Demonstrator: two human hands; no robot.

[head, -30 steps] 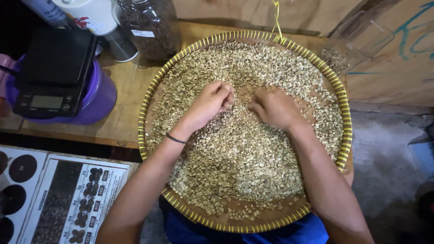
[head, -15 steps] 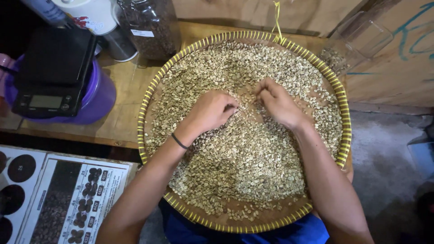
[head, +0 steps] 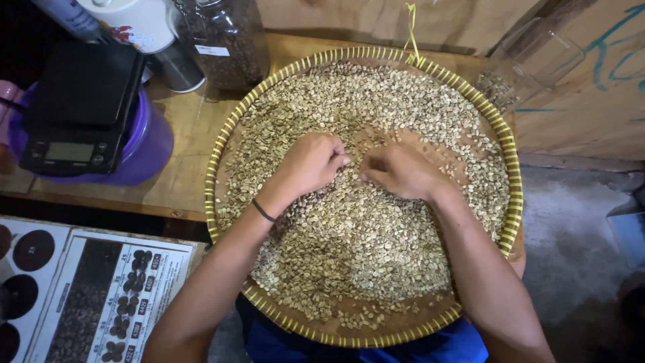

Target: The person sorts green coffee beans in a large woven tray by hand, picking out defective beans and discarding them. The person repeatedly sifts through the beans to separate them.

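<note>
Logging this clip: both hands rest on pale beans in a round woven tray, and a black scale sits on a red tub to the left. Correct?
Not quite. The head view shows the tub under the black scale is purple, not red. The rest holds: left hand and right hand rest on pale beans in the round woven tray.

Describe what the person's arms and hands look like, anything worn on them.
Both forearms are bare, with no sleeves in view and no gloves. The left hand has a thin dark band around its wrist. The right hand and its wrist show no band or watch. No rings can be made out on either hand.
</note>
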